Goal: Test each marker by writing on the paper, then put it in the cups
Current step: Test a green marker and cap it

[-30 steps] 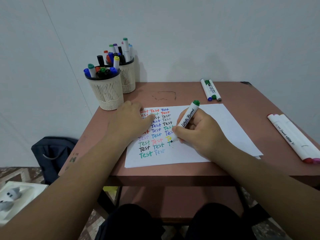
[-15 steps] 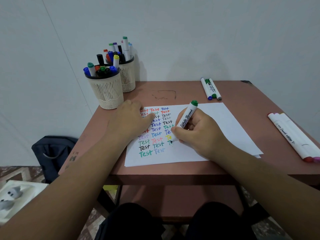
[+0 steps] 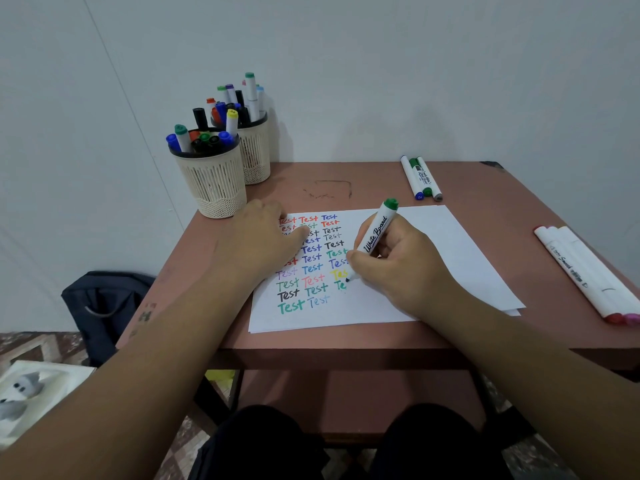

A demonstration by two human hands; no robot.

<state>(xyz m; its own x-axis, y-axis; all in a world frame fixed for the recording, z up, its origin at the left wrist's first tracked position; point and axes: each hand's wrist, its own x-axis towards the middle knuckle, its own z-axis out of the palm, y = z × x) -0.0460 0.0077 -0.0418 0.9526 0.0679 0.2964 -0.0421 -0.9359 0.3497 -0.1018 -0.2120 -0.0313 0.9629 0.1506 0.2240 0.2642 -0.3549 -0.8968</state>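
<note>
Green marker (image 3: pixel 376 233) tip lower on paper (image 3: pixel 450 258), gripped in right hand (image 3: pixel 398 268); left hand (image 3: pixel 263 237) seemingly flat.

a reddish-brown bench (image 3: pixel 460 181) stands against a pale wall (image 3: pixel 381 64), with a dark scribbled outline (image 3: pixel 329 189) marked on its top near the back. a lower shelf (image 3: pixel 346 396) of the same colour shows beneath the top. on the floor to the left, a dark blue bag (image 3: pixel 104 306) leans by the wall. nearer the lower left corner lies a white tray-like thing (image 3: pixel 31 396) holding a small grey and white toy figure (image 3: pixel 20 393). the floor (image 3: pixel 31 344) has a patterned brown and pale tile.
</note>
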